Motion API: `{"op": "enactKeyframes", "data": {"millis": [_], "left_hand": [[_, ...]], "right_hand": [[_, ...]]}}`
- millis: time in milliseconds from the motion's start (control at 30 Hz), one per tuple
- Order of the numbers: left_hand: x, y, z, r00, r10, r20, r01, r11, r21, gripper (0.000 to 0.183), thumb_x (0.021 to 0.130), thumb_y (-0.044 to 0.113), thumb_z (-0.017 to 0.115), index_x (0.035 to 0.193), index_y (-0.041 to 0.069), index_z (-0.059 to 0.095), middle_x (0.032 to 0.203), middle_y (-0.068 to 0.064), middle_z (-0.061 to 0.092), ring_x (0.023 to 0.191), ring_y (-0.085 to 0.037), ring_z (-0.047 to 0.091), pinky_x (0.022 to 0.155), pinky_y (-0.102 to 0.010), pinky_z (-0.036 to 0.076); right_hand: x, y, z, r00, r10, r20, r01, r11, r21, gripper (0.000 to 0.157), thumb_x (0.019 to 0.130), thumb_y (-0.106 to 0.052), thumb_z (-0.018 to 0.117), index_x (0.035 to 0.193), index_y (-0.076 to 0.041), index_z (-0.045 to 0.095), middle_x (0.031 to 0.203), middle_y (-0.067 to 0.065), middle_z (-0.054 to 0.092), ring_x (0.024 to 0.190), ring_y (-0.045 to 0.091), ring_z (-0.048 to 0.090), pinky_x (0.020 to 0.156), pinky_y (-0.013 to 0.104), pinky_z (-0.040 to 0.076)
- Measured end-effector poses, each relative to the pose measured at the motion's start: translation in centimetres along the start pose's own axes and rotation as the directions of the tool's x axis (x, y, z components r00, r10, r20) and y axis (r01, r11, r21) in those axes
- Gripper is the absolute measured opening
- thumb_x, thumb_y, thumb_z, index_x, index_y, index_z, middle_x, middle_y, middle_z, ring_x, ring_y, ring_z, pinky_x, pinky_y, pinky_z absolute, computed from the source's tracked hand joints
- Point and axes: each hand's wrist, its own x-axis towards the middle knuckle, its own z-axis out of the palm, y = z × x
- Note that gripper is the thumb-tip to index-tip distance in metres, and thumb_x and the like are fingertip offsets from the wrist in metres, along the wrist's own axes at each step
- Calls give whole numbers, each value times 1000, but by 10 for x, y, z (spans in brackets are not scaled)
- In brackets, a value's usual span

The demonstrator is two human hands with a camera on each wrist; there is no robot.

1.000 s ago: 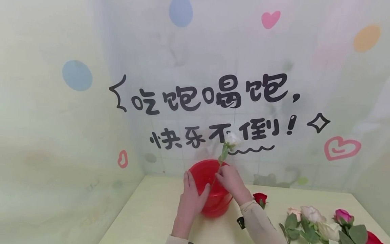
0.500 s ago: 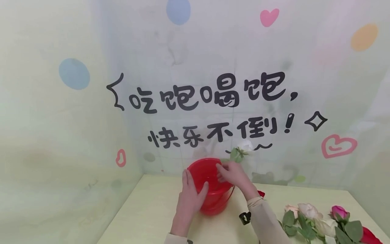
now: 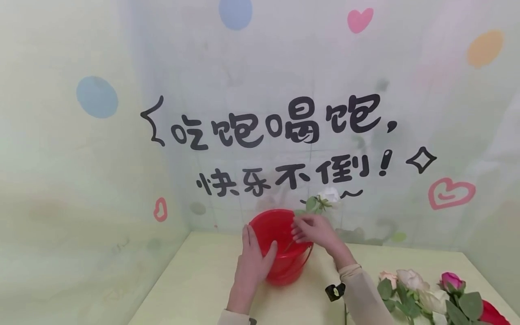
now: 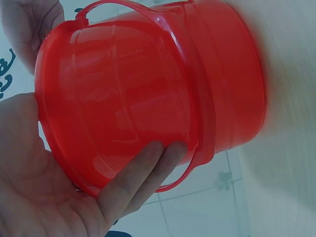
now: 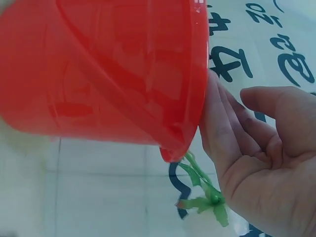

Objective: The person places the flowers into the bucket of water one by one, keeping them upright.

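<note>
A red plastic bucket (image 3: 284, 274) stands on the pale table, its mouth tipped toward the far wall in the left wrist view. My left hand (image 3: 251, 271) rests against its left side, thumb at the near rim and two fingers (image 4: 136, 175) lying straight along the outside. A white rose (image 3: 330, 195) with green leaves leans out over the far right rim; its stem runs down into the bucket. Beside that rim is my right hand (image 3: 318, 231), its thumb apart from the fingers (image 5: 217, 113), which touch the rim with nothing pinched between them.
To the right on the table lie several loose flowers: a magenta rose (image 3: 452, 280), pale roses (image 3: 411, 279) and a red one (image 3: 493, 312). A black buckle (image 3: 335, 292) hangs by the right sleeve. Printed sheets (image 3: 260, 90) wall in the back and sides.
My right hand has let go of the white rose's stem and drawn slightly right. The rose, more upright before, now leans right over the rim. My left hand stays at the bucket.
</note>
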Motion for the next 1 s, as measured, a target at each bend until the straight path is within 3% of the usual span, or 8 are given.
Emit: {"op": "enactKeyframes", "data": {"millis": [233,467,667,833,1000], "left_hand": [[3,2,2,1000,12,-2,-12,1000,13,104,93,44,77,167,0,18,168,-22,27,93,-31,73,77,-48,66],[3,3,0,1000,-7,-5,7,1000,8,106,92,43,78,167,-1,18,167,-22,29,91,-31,72,76,-49,66],[1,3,1,999,-34,2,34,999,7,105,93,45,76,167,0,17,168,-21,27,99,-35,71,77,-50,66],[0,2,3,999,-36,9,36,999,6,107,92,45,77,167,0,17,168,-22,27,90,-30,72,76,-49,66],[0,3,0,999,-35,6,35,999,14,106,92,46,76,167,0,16,168,-22,28,81,-24,71,76,-49,66]], "right_hand": [[-15,-4,-15,997,-26,68,25,999,27,31,107,-19,62,115,11,68,99,23,74,88,36,77,76,39,66],[-28,-1,-29,996,-24,87,19,998,66,32,109,-18,60,121,12,64,104,28,72,87,31,77,77,40,66],[-45,9,-45,995,42,88,-47,997,58,31,109,-19,58,117,11,61,101,21,72,86,29,77,77,41,66],[-60,24,-61,988,130,80,-134,990,41,33,109,-26,60,110,7,62,95,15,72,85,28,76,78,42,66],[-71,41,-68,975,206,79,-208,978,25,39,111,-26,55,103,11,63,87,13,72,76,20,74,73,39,66]]}}
